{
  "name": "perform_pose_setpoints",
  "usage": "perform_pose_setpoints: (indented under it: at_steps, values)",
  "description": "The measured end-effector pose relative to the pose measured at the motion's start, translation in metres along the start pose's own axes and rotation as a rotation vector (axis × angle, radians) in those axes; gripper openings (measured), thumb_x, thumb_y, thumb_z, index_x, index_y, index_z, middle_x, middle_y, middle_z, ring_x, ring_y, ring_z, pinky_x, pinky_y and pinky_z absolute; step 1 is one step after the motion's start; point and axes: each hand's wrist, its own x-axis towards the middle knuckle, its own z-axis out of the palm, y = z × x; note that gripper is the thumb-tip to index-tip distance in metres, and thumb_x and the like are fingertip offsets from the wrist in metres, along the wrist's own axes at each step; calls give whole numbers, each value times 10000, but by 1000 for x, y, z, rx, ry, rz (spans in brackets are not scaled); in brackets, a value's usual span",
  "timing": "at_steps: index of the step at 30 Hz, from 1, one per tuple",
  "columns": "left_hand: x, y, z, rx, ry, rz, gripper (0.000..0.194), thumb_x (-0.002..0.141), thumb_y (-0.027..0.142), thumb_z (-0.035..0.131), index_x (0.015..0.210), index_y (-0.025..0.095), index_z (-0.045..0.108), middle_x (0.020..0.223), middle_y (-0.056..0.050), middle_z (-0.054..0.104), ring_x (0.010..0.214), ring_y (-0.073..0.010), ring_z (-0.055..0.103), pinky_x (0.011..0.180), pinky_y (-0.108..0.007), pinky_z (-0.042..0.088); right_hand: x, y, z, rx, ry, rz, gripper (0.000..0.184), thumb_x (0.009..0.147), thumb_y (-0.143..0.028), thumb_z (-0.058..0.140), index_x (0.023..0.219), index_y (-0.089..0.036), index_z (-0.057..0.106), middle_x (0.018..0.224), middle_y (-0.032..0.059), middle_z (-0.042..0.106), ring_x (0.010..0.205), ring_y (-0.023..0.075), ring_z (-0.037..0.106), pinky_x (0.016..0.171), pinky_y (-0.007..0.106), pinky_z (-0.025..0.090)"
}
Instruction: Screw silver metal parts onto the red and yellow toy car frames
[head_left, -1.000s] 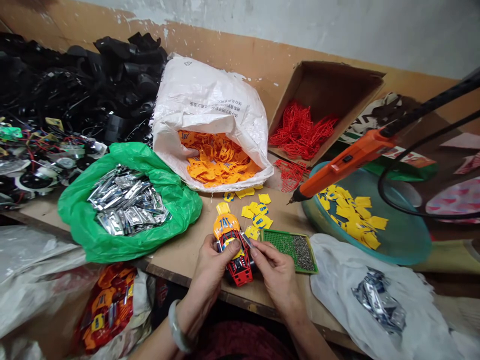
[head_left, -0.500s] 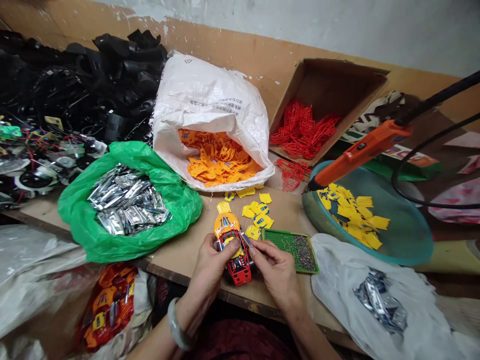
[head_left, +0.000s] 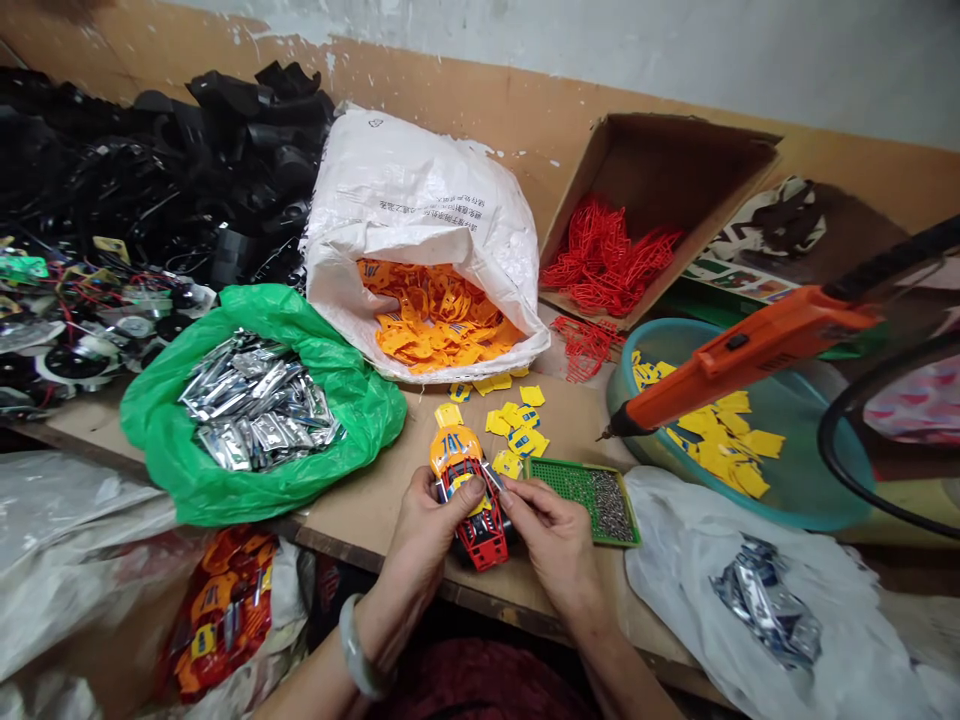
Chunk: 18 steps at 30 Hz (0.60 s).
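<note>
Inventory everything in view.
Car: 1, orange, red, centre front
Strip: 1, silver, at car
Table: 1, brown, centre
Sack: 1, white, back centre
Shells: many, orange, in sack
Green bag: 1, left
White bag: 1, front right
Silver parts: many, both bags
Black parts: many, back left
Electronics: many, mixed, far left
Box: 1, brown, back right
Frames: many, red, in/before box
Bowl: 1, teal, right
Yellow pieces: many, bowl and table
Driver: 1, orange, before bowl
Tray: 1, green, by car
Screws: many, grey, in tray
Mixed parts: many, reddish, lower left
Bangle: 1, pale, left wrist
Left grip: 1, holding car
Right grip: 1, pinching strip
</note>
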Motion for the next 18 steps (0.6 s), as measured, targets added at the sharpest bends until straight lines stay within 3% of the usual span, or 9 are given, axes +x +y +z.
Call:
perform_pose_setpoints:
  at_steps: [4, 12, 18]
  values:
    - [-1, -2, 1, -34, -16, -25, 695, 527, 443, 981, 1033, 124, 628, 855, -67, 745, 722, -204, 698, 698, -332, 589, -1, -1, -3, -36, -11, 11, 190, 845, -320, 715, 942, -251, 862, 844, 73, 803, 753, 216, 725, 707, 330, 590]
    - [-3, 0, 1, -36, -19, -38, 727, 487, 442, 994, 1037, 137, 629, 888, -89, 758, 750, -230, 717, 712, -354, 595, -3, 1, -5, -17, -43, 65, 198, 825, -327, 737, 975, -275, 855, 844, 60, 794, 770, 221, 720, 723, 340, 578]
    - [-4, 5, 4, -27, -30, -36, 730, 491, 468, 989, 1031, 144, 618, 861, -72, 750, 752, -214, 707, 715, -333, 589, -4, 2, -6, 10, -28, 118, 207, 834, -365, 747, 983, -273, 856, 958, 78, 814, 870, 258, 740, 809, 383, 578]
